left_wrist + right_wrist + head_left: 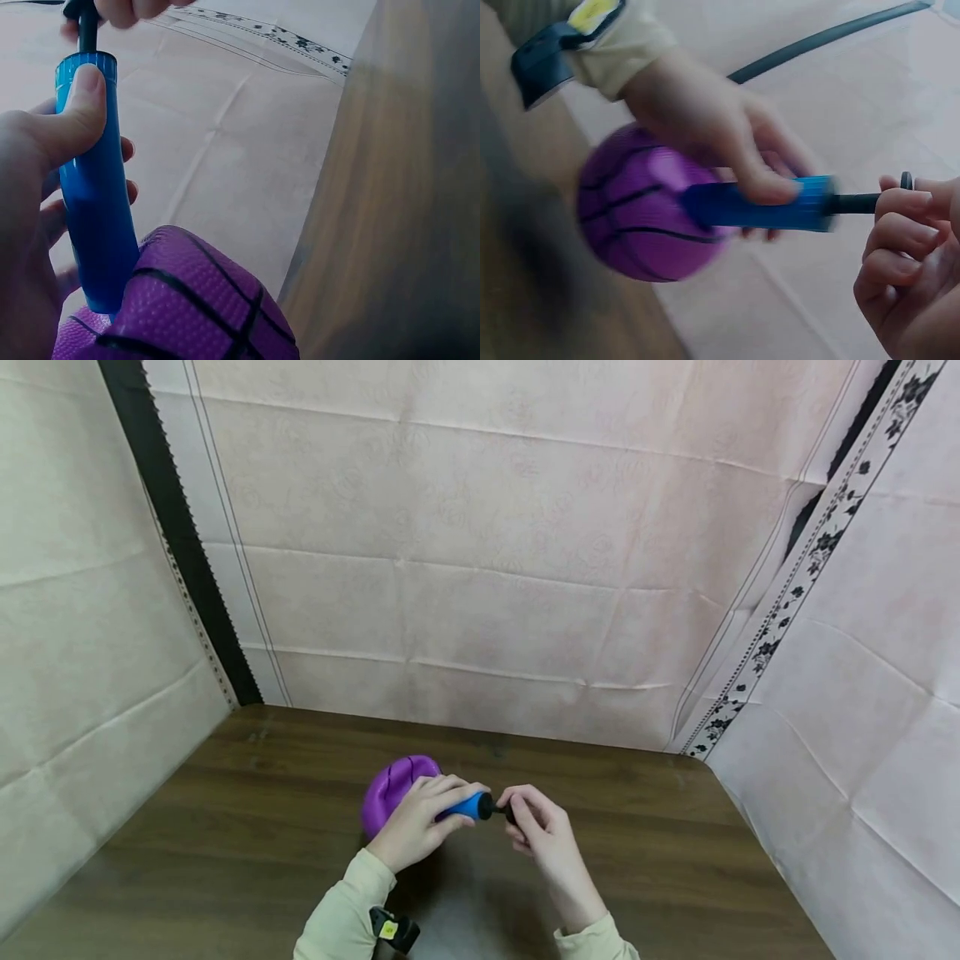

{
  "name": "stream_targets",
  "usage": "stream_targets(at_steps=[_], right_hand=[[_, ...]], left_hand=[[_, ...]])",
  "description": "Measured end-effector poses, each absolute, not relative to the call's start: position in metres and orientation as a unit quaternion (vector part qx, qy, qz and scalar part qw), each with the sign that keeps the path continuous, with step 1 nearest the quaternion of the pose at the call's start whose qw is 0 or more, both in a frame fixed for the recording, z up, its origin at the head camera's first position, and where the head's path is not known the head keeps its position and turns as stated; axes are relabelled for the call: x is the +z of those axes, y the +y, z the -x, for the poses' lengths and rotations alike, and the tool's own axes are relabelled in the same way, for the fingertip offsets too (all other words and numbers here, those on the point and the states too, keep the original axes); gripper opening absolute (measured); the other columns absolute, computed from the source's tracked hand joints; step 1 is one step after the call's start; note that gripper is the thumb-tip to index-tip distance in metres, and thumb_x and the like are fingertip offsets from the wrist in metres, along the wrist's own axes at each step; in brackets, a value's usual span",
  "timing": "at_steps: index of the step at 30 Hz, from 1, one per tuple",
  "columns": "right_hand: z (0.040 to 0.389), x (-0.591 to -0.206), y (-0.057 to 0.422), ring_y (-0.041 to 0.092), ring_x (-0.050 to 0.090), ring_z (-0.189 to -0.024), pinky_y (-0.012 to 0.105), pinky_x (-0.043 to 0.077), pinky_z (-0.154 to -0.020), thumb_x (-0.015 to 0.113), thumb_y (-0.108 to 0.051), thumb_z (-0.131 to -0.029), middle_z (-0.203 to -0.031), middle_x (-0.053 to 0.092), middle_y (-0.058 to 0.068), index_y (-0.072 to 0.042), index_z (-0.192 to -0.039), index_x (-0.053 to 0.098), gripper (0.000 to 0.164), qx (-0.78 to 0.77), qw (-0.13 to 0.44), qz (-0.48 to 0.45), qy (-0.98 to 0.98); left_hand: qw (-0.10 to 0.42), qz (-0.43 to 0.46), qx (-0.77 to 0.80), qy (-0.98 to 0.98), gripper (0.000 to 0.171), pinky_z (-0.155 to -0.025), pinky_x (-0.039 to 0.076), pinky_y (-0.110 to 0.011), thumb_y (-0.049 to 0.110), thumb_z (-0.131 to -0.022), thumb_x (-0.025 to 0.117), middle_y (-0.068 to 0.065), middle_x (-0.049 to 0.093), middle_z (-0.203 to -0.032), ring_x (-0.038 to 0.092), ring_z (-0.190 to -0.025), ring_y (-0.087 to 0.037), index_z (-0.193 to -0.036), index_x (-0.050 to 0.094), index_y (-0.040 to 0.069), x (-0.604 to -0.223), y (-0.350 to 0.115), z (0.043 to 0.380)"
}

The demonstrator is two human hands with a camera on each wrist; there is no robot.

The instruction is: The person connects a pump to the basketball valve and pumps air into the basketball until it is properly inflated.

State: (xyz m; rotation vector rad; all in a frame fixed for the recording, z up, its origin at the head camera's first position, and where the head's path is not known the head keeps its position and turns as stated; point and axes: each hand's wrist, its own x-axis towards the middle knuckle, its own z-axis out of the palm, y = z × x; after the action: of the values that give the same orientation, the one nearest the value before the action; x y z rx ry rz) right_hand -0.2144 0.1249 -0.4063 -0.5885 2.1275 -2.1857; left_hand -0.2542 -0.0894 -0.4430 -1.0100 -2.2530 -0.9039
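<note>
A blue hand pump (97, 195) has its narrow end against a purple ball (641, 217) with black lines. The ball looks dented in the head view. My left hand (420, 820) grips the pump's barrel, thumb along its side near the ribbed cap. From that cap a black rod (855, 203) sticks out partway. My right hand (542, 831) holds the black handle (512, 814) at the rod's end, fingers curled round it. The tip where pump and ball meet is mostly hidden in the dent.
Below the hands lies a brown wood-grain table (300, 793). Pale cloth walls (480, 568) close it in at the back and both sides, with a flowered border (780, 610) at the right corner. A black wrist-worn device (397, 931) sits by the left sleeve.
</note>
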Motion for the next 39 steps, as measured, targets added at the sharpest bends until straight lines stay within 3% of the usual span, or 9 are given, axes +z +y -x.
stream_targets(at_steps=[7,14,19,25,33,39], right_hand=[[0.206,-0.392,0.149,0.004,0.032,-0.049,0.031,0.018,-0.044,0.042,-0.025,-0.105,-0.061,0.037,-0.005,0.002,-0.101,0.054,0.03,-0.714,-0.059,0.182,0.674],[0.215,-0.406,0.123,0.005,0.037,-0.047,0.019,0.032,-0.044,0.043,-0.023,-0.104,-0.062,0.041,0.001,0.002,-0.104,0.056,0.028,-0.655,-0.084,0.127,0.74],[0.219,-0.422,0.108,0.006,0.04,-0.049,0.02,0.035,-0.047,0.043,-0.024,-0.104,-0.064,0.042,0.003,0.0,-0.11,0.055,0.027,-0.669,-0.047,0.126,0.731],[0.219,-0.417,0.123,0.007,0.038,-0.052,0.03,0.023,-0.052,0.05,-0.026,-0.102,-0.064,0.042,-0.003,-0.005,-0.115,0.052,0.025,-0.739,0.028,0.141,0.658],[0.211,-0.391,0.149,0.006,0.033,-0.05,0.031,0.018,-0.048,0.046,-0.025,-0.103,-0.061,0.037,-0.006,-0.012,-0.107,0.057,0.018,-0.751,-0.041,0.175,0.635],[0.212,-0.404,0.126,0.004,0.033,-0.048,0.033,0.017,-0.046,0.046,-0.015,-0.103,-0.058,0.032,-0.006,0.0,-0.109,0.052,0.017,-0.757,-0.05,0.197,0.621]], left_hand=[[0.256,0.326,-0.329,-0.848,0.044,-0.093,0.041,-0.039,0.02,-0.083,0.074,0.01,0.067,-0.111,0.062,-0.101,-0.009,-0.125,0.063,0.028,-0.444,-0.101,0.259],[0.26,0.325,-0.321,-0.851,0.038,-0.088,0.042,-0.036,0.022,-0.085,0.073,0.007,0.07,-0.109,0.062,-0.098,-0.011,-0.122,0.066,0.023,-0.446,-0.09,0.26],[0.269,0.349,-0.324,-0.837,0.037,-0.088,0.042,-0.036,0.02,-0.085,0.073,0.004,0.07,-0.11,0.063,-0.1,-0.012,-0.121,0.067,0.018,-0.449,-0.08,0.258],[0.272,0.36,-0.339,-0.826,0.043,-0.09,0.044,-0.038,0.019,-0.083,0.075,0.006,0.069,-0.111,0.063,-0.103,-0.012,-0.125,0.064,0.023,-0.447,-0.079,0.258],[0.285,0.307,-0.343,-0.841,0.045,-0.091,0.045,-0.041,0.017,-0.08,0.078,0.007,0.07,-0.108,0.063,-0.098,-0.011,-0.123,0.066,0.024,-0.446,-0.097,0.259],[0.278,0.321,-0.323,-0.846,0.042,-0.089,0.045,-0.039,0.017,-0.08,0.079,0.007,0.07,-0.106,0.064,-0.097,-0.012,-0.121,0.068,0.021,-0.441,-0.094,0.257]])
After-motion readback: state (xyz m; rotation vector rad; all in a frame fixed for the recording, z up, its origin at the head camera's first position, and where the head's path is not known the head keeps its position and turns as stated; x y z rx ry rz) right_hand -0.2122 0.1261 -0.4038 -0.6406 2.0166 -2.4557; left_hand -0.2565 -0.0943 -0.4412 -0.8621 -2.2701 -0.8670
